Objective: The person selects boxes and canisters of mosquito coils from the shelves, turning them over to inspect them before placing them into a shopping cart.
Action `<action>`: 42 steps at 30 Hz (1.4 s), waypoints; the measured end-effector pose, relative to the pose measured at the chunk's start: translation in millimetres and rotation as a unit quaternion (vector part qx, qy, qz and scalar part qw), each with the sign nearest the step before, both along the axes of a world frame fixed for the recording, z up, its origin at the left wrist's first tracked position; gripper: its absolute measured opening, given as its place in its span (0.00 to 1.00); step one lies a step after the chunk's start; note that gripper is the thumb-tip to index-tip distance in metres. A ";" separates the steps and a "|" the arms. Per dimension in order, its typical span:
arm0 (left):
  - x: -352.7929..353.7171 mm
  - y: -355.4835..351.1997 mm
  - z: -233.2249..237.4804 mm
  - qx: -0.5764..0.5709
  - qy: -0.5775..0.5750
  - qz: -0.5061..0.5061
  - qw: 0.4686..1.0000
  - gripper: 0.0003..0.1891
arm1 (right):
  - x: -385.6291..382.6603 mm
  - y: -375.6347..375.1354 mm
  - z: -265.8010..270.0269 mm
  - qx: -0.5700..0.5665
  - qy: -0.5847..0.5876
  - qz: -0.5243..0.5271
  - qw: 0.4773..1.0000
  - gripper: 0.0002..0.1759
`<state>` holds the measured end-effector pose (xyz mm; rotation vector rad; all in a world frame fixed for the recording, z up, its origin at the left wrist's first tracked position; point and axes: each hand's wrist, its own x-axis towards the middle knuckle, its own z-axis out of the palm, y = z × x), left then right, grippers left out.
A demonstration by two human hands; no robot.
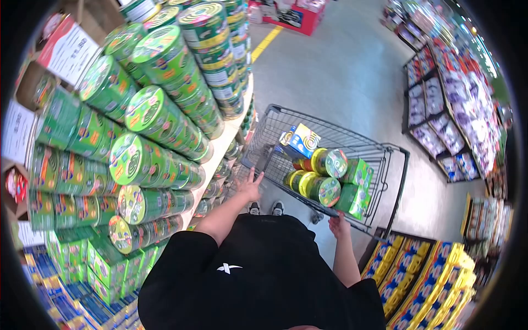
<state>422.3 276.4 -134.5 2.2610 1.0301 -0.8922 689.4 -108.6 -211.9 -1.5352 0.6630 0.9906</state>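
A wire shopping cart (336, 128) stands in front of me. My right hand (339, 225) is closed round its near rim. My left hand (249, 188) is held out with fingers spread, just beside the cart's left end and close to the stacked shelf. It holds nothing. Inside the cart lie round green tins of coils, one tin (329, 191) in front of another (334, 163), with yellow parts. A white and blue box (304, 140) with a coil picture lies at the left. Green boxes (360, 175) are at the right.
Tall stacks of green cylindrical tins (159, 113) fill a shelf (234, 132) to my left, with price signs (70, 49) behind. Green cartons (107, 264) are at lower left. Yellow and blue packs (434, 286) stand at lower right. A display rack (440, 110) is at far right.
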 end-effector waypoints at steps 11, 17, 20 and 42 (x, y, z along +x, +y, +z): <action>-52.7 -12.3 91.0 0.146 -0.489 0.282 0.812 0.43 | 4.9 -7.1 9.2 -0.025 0.015 0.107 0.994 0.42; -131.9 14.4 238.2 0.590 -0.491 0.269 0.582 0.37 | -12.6 -8.5 39.1 0.023 0.055 0.271 0.961 0.49; -163.2 36.9 267.5 0.616 -0.456 0.361 0.532 0.44 | -15.3 -2.1 37.8 -0.036 0.026 0.384 0.922 0.41; -206.8 77.5 246.1 0.483 -0.525 0.453 0.535 0.45 | -33.7 30.1 30.4 0.002 -0.041 0.399 0.916 0.16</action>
